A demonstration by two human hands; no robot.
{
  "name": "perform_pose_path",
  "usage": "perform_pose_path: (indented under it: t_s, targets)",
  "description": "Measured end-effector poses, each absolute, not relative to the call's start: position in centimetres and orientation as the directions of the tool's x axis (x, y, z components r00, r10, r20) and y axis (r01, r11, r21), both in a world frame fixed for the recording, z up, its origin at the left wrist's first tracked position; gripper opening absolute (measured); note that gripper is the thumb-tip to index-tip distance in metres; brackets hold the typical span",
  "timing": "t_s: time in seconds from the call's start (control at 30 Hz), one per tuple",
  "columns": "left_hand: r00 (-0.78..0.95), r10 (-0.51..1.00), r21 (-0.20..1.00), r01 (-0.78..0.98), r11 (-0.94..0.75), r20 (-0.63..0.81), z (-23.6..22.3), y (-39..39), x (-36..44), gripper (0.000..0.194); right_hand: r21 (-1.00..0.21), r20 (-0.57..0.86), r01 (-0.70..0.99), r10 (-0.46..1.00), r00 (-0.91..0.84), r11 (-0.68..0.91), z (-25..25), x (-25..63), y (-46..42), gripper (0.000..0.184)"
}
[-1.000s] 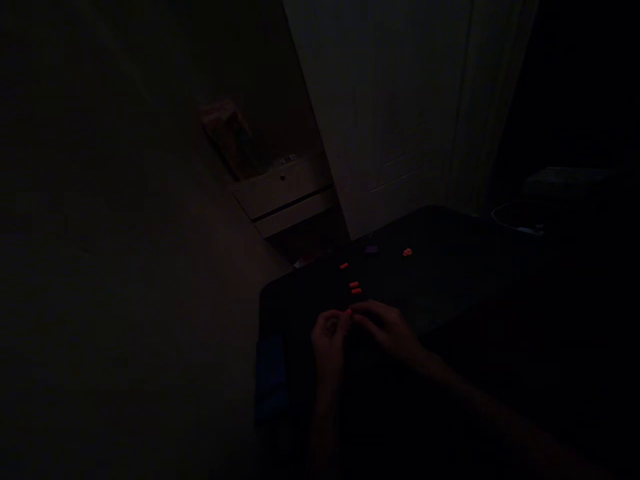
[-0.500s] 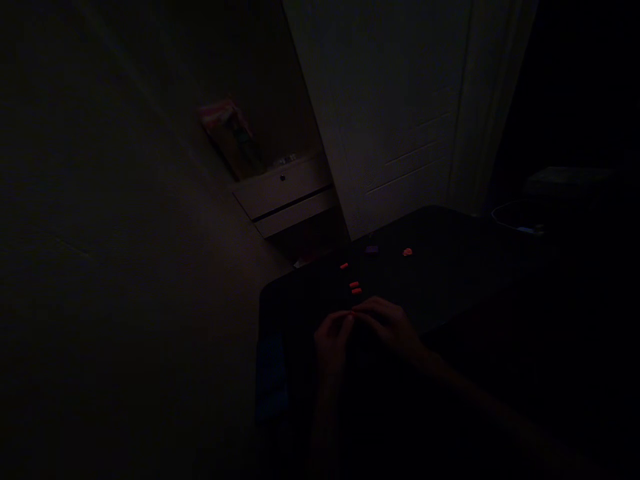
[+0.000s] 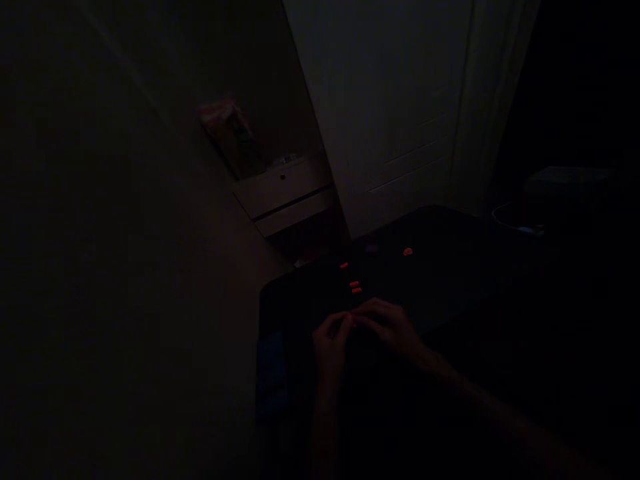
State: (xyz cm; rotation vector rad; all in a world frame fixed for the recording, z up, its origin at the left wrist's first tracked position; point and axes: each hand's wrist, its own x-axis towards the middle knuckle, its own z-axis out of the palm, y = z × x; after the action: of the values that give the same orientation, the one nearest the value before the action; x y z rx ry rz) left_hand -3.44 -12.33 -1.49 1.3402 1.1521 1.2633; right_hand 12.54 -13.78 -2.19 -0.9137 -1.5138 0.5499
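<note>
The room is very dark. Over the near part of a dark table (image 3: 430,267), my left hand (image 3: 331,339) and my right hand (image 3: 390,325) meet at the fingertips. Both are closed in a pinch around a small reddish piece (image 3: 353,321), mostly hidden by the fingers; its kind cannot be made out. Just beyond the fingers, two short orange-red bars (image 3: 355,287) lie side by side on the table. A third orange-red bar (image 3: 344,265) lies farther off. To the right is a small orange clump (image 3: 408,251), too dim to name.
A dim purple block (image 3: 371,249) sits near the table's far edge. A blue item (image 3: 271,373) lies at the left edge. Behind stand a pale drawer unit (image 3: 285,193) with a bag (image 3: 230,133) on it and a white door (image 3: 390,100). A thin cable (image 3: 503,220) is at the right.
My fingertips have shifted slightly, and the small reddish piece now shows a little lower between them. The bars and the orange clump on the table stay put.
</note>
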Motion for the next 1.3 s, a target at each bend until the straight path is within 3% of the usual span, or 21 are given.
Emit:
perform_pose_path:
  t_s: [0.6, 1.3]
  targets:
    - [0.066, 0.987, 0.987, 0.058, -0.150, 0.146, -1.18, -12.45, -3.39, 0.020, -0.762, 0.595, 0.323, 0.803, 0.008, 0.561, -2.29, 12.61, -14.09, 0.017]
    - [0.060, 0.991, 0.993, 0.007, -0.121, 0.120, -1.21, -12.30, -3.22, 0.024, -0.814, 0.557, 0.242, 0.828, 0.065, 0.529, -2.28, 12.39, -13.60, 0.016]
